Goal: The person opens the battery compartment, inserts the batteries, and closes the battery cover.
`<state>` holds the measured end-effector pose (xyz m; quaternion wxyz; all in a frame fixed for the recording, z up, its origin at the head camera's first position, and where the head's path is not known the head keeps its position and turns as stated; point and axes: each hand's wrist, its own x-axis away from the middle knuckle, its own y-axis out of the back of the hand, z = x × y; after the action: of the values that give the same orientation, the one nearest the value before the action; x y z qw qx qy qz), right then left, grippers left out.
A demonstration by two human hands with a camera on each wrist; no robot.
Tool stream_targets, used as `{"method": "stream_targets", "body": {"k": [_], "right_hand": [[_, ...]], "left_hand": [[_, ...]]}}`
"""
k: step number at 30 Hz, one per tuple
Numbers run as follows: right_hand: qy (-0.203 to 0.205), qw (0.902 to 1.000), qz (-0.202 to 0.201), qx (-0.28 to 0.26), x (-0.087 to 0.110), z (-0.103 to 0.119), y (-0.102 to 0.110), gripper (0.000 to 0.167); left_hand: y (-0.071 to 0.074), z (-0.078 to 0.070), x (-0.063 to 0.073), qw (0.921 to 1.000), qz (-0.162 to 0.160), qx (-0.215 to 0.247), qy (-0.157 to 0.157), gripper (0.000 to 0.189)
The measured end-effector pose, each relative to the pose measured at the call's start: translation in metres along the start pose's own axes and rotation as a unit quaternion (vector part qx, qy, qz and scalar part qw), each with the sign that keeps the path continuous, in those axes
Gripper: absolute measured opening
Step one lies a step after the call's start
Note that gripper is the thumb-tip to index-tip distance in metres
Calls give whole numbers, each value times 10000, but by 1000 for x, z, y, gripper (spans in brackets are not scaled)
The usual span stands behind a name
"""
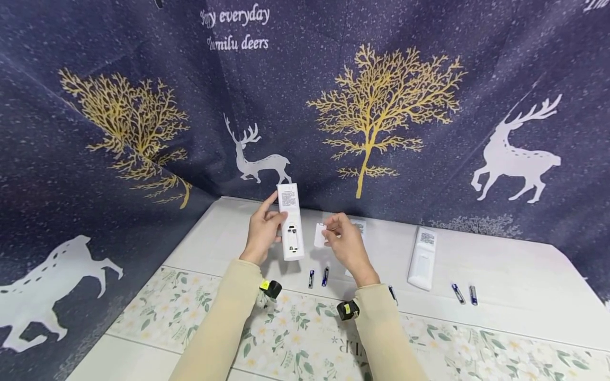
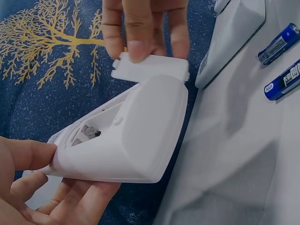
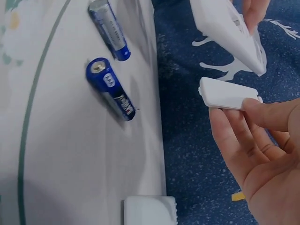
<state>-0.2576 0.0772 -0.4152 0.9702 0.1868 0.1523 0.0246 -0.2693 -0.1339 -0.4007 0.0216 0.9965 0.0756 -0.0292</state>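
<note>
My left hand [image 1: 262, 230] grips a white remote control [image 1: 288, 211] by its side, held up above the table with its back facing me. Its battery compartment [image 1: 293, 237] is uncovered, and metal spring contacts show inside in the left wrist view. Just to the right, my right hand [image 1: 347, 241] pinches a small white battery cover [image 1: 320, 235] between thumb and fingers. In the left wrist view the cover [image 2: 150, 68] overlaps the end of the remote [image 2: 154, 122]. Below the hands, two blue AAA batteries [image 3: 110, 88] lie on the table.
A second white remote [image 1: 422, 259] lies back-up on the right of the table [image 1: 381, 248], with two batteries [image 1: 465, 294] beside it. Another white item [image 1: 359, 226] is partly hidden behind my right hand. One more battery [image 1: 393, 295] shows past my right wrist. A dark patterned cloth [image 1: 305, 106] hangs behind.
</note>
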Motion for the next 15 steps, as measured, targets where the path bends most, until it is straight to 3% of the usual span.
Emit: {"method": "stream_targets", "body": {"k": [5,15], "right_hand": [[-130,9987,90,493,0,-6,-2,19],[-191,9947,201,992,-1,-15,-5,16]], "left_hand": [[0,1,-1,10000,-10,4,-4,64],[-1,2,-3,10000,5,4,-24,63]]}}
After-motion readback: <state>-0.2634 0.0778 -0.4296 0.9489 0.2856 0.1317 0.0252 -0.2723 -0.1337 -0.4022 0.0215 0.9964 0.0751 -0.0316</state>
